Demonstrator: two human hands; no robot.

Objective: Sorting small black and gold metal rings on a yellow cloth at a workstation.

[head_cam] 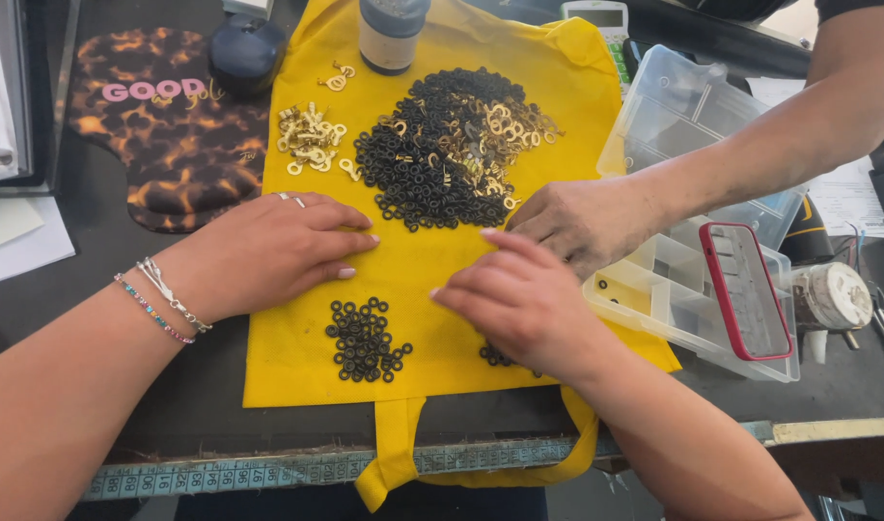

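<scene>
A yellow cloth bag (558, 87) covers the dark bench (104, 376); both the left hand (268, 253) and right hand (524, 301) lie flat, released, beside black rings (365, 340).

We are seeing a tortoiseshell-patterned wrist rest (177, 135) lying left of the cloth, a dark computer mouse (246, 50) sitting above it, a calculator (606, 24) resting at the top, and a measuring tape (268, 471) running along the desk edge.
</scene>
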